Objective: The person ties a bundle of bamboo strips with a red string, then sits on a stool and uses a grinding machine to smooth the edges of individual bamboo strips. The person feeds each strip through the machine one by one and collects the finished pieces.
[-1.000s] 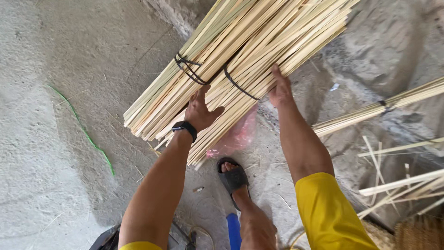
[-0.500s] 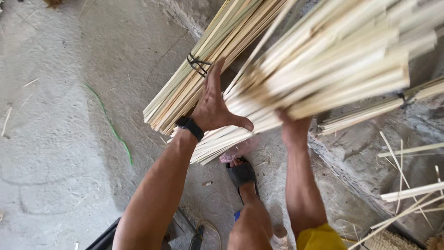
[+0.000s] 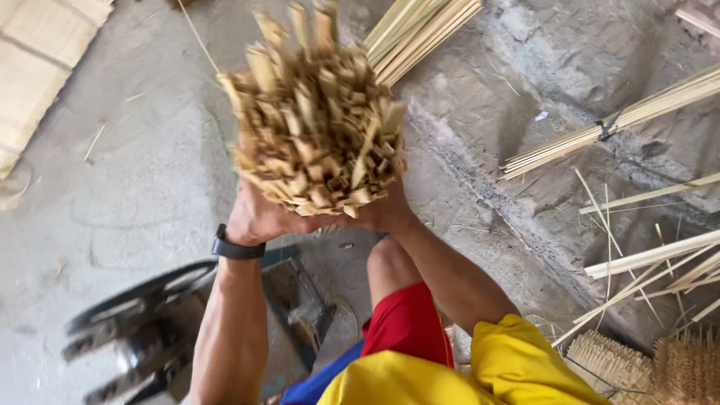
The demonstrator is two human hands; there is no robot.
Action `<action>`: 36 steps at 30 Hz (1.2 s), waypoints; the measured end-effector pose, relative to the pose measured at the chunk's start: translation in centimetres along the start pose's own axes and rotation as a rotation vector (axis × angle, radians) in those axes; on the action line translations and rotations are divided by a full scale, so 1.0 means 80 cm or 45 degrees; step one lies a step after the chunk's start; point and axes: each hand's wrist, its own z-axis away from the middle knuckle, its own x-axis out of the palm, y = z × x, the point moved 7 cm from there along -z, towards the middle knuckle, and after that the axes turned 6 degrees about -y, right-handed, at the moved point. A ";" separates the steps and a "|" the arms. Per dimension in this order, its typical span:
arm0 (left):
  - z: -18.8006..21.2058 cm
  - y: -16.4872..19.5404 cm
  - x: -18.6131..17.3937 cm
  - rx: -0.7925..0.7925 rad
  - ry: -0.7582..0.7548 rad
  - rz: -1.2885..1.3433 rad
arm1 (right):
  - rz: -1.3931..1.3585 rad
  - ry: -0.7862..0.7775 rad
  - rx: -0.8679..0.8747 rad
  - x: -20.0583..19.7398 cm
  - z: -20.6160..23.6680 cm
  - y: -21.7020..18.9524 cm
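Bamboo-strip bundle point(image 3: 315, 127) is held end-on, w/ left hand point(image 3: 259, 217) & right hand point(image 3: 382, 214) pressed round it; a firm, steady grip is needed next.

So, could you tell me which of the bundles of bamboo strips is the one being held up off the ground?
It is the bundle seen end-on at the centre, gripped from below by the left hand and right hand. The tied bundle at right lies on the concrete floor.

1. Head view: single camera, worn on head, facing steeply down.
2. Range: close; bundle point(image 3: 319, 120) end-on fills upper centre.
3. Coverage: floor point(image 3: 112, 187) left, arms bottom centre.
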 end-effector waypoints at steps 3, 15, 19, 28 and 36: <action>0.076 0.019 -0.038 -0.066 -0.017 -0.222 | -0.043 -0.148 -0.039 0.038 -0.011 -0.042; 0.183 -0.005 -0.056 -0.475 0.572 1.041 | -0.552 -0.453 0.160 0.126 -0.047 -0.091; 0.173 -0.007 -0.065 -0.454 0.546 0.907 | 0.460 -0.442 -0.351 0.118 -0.051 -0.145; 0.178 0.015 -0.111 -0.432 0.515 1.190 | -0.089 -0.274 -0.273 0.079 -0.037 -0.230; 0.187 0.014 -0.096 -0.460 0.631 1.109 | 0.942 -0.820 -0.513 0.125 -0.066 -0.313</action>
